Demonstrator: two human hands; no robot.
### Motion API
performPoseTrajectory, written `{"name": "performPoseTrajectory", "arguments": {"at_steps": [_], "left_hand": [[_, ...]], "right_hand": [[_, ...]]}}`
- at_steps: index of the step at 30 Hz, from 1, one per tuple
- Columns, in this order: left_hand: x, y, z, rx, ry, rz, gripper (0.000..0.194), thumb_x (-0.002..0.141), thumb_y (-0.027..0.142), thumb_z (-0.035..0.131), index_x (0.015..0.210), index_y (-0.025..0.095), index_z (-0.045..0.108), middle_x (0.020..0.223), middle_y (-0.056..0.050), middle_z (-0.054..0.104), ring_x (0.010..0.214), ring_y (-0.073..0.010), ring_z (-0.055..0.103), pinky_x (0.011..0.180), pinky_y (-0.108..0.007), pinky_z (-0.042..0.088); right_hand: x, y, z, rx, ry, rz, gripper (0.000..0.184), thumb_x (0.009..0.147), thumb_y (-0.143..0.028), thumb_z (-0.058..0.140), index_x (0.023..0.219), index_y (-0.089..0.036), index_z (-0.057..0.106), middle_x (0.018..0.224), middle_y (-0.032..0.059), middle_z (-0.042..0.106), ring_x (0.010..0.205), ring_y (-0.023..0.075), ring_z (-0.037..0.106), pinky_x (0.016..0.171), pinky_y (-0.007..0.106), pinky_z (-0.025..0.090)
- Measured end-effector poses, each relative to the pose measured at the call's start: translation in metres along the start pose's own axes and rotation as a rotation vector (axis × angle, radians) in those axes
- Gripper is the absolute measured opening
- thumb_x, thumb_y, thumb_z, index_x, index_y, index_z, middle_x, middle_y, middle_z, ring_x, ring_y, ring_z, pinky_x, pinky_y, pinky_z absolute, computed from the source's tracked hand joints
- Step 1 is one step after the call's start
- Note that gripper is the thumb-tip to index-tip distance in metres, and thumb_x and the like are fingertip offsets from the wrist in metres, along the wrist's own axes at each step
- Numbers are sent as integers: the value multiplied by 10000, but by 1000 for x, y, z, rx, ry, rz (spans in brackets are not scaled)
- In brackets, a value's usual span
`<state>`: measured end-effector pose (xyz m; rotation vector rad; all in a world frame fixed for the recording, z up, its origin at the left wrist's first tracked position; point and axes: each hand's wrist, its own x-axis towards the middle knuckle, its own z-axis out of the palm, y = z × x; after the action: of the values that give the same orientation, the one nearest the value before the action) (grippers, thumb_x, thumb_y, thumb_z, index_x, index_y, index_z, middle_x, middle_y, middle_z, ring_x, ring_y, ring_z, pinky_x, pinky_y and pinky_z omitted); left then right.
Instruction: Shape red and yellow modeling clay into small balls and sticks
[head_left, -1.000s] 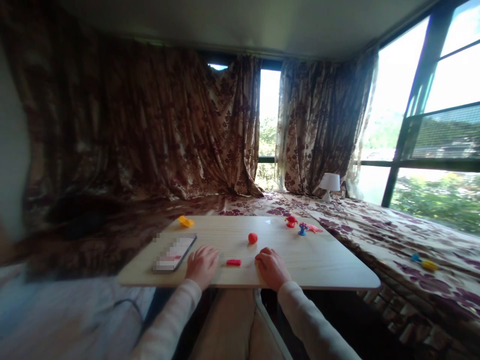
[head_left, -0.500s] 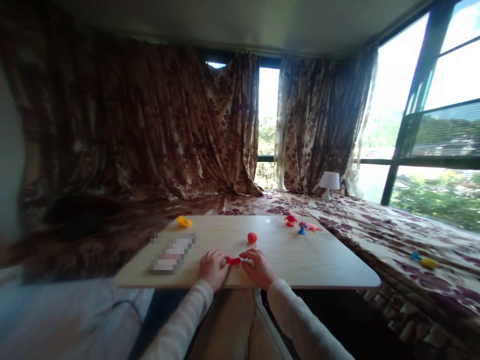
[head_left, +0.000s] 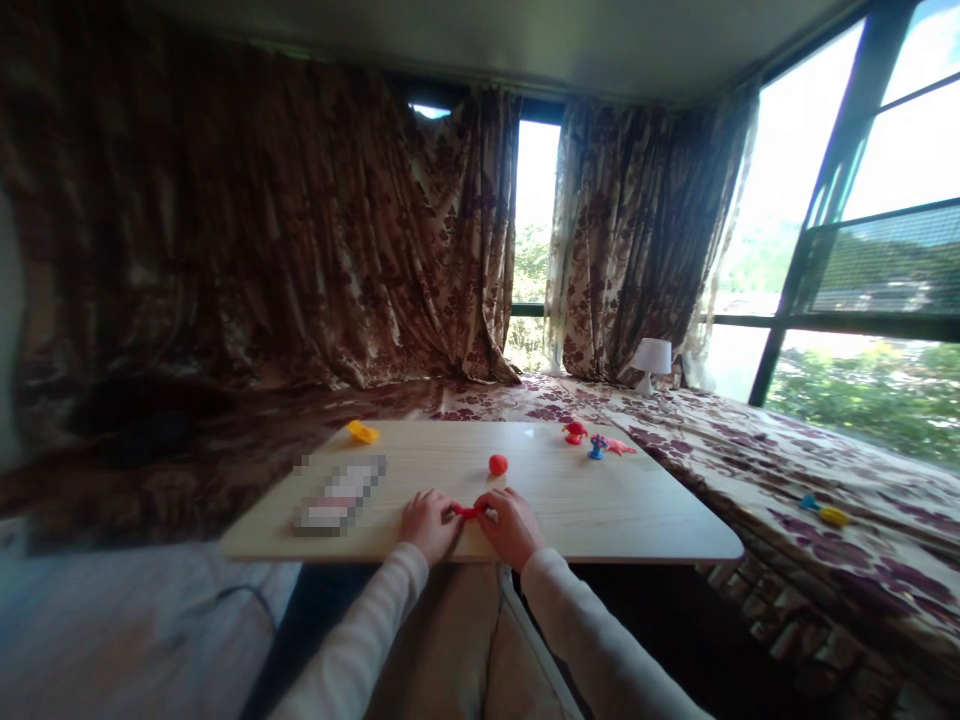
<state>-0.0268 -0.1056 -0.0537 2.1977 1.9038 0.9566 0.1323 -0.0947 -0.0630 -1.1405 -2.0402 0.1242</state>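
Fingers of the left hand point(head_left: 429, 525) and right hand point(head_left: 511, 525) pinch 1 red strip point(head_left: 469, 512), 1 end each.
Now the red strip is in the lower middle of the frame, at the near part of the table point(head_left: 637, 515), and it looks thinner and more bent than 1 second earlier, when it lies untouched between 2 hands. So work on it seems to be under way, and it is likely soft stuff that gives when pulled. I cannot tell how hard the fingers squeeze, or if its middle touches the table. 1 red ball point(head_left: 498, 465) sits a bit higher in the frame, with no hand on it, just as before.
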Motion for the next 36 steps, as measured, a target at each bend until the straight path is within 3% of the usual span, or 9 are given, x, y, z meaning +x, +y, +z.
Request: {"name": "performPoseTrajectory", "arguments": {"at_steps": [7,15,24,29,36], "left_hand": [[-1,0,1,14,1,-2,132,743,297,591,780,223,693,892,-26,665,919,-185,551,837,-309,390],[-1,-1,2,16,2,1,117,726,289,604,778,229,690,889,-21,661,919,-186,549,834,-308,387],[-1,-3,4,2,8,6,124,728,297,600,775,228,691,887,-17,661,911,-181,557,840,-305,385],[-1,-2,3,9,12,14,125,728,285,600,773,214,691,890,-26,664,901,-180,564,828,-301,389],[0,-3,6,15,11,10,142,723,282,602,806,210,692,889,-28,668,894,-185,565,824,-303,387]], "right_hand": [[-9,-10,-10,-47,11,-188,352,764,-51,482,976,-265,663,940,39,571,896,181,487,798,292,412],[-9,-8,-9,-57,-36,-192,469,715,-17,484,1025,-314,672,957,41,557,920,190,472,828,316,415],[-9,-7,-9,-51,-6,-181,506,713,-13,463,1098,-296,631,1007,46,550,939,195,461,827,315,418],[-9,-6,-8,-80,-53,-185,491,705,-12,467,1047,-312,653,1004,38,543,941,188,459,844,316,407],[-9,-8,-9,-95,-70,-214,520,729,-6,454,1119,-311,614,1033,44,536,967,188,452,854,320,402]]}}
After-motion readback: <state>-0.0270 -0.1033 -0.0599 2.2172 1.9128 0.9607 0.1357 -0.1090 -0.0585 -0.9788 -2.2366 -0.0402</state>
